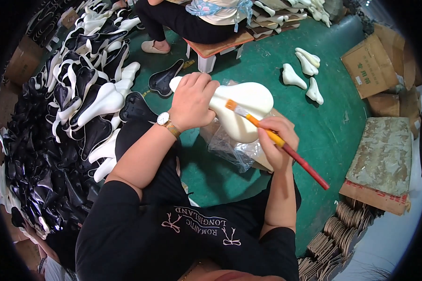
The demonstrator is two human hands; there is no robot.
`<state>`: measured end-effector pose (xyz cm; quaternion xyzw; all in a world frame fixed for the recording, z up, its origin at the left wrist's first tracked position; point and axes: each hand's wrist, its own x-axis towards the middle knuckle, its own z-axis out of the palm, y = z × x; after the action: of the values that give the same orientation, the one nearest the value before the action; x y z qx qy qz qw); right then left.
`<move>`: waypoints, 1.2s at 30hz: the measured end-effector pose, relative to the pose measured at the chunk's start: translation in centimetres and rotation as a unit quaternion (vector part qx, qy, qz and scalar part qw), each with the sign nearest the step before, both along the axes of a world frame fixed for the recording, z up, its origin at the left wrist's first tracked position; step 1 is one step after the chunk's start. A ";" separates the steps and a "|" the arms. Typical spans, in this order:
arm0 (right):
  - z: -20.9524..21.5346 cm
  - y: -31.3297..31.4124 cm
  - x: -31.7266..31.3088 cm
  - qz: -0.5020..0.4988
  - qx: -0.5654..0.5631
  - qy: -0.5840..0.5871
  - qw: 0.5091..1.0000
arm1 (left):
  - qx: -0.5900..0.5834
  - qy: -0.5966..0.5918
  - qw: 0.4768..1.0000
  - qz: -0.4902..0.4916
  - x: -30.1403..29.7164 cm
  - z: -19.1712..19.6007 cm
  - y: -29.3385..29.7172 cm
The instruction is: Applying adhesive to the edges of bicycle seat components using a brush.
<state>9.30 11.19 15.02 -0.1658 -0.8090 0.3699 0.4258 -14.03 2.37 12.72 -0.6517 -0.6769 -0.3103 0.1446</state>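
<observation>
My left hand [192, 102] grips the narrow nose of a white foam bicycle saddle pad [253, 96], held in front of me with its wide end to the right. The hand's fingers wrap over the nose and hide part of it. In my right hand [281, 138] is a paintbrush [307, 169] with a yellow and red handle, the fingers closed round it. Its orange-brown bristles lie over the pad's top near the middle; whether they press on it I cannot tell. Crumpled clear plastic [241, 157] lies beneath the pad, over a cardboard box.
A large heap of white pads and black saddle shells [86, 103] fills the left. Several white pads [293, 77] lie on the green floor [333, 122]. Cardboard boxes [370, 65] and stacked brown pieces [330, 239] line the right. Another person [197, 25] sits on a stool ahead.
</observation>
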 end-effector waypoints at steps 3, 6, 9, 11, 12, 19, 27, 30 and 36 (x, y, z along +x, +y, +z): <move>0.6 0.9 1.5 -0.032 0.027 -0.004 0.999 | 0.004 0.008 1.000 0.014 -0.5 0.0 0.1; 0.7 1.7 3.2 -0.114 0.068 -0.048 0.990 | -0.005 0.007 1.000 0.017 -0.9 -0.4 -0.1; 0.9 2.2 4.3 -0.148 0.066 -0.007 0.987 | -0.010 -0.006 1.000 0.026 -1.2 -0.2 -0.3; 1.3 1.7 4.1 -0.149 0.032 0.015 0.988 | 0.005 -0.020 0.999 0.034 -1.3 -0.1 -0.4; 1.5 1.2 3.6 -0.113 0.043 0.022 0.992 | 0.006 -0.019 0.999 0.033 -1.3 -0.1 -0.5; 1.2 1.4 3.1 0.021 0.137 -0.051 0.989 | -0.008 -0.035 0.998 0.043 -1.7 0.3 -0.5; 1.8 0.4 3.1 0.001 0.036 0.027 0.999 | 0.019 -0.014 0.998 0.053 -1.4 0.6 -0.4; 1.7 0.2 2.6 0.031 0.016 -0.030 0.999 | 0.042 0.003 0.998 0.050 -1.2 1.2 -0.4; 1.9 2.6 6.1 -0.004 0.022 -0.057 0.998 | 0.048 0.022 0.998 0.046 -1.2 1.0 -0.5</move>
<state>15.36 13.77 16.91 -0.1805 -0.8391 0.3401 0.3843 -15.27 1.85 13.73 -0.6186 -0.6875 -0.3206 0.2049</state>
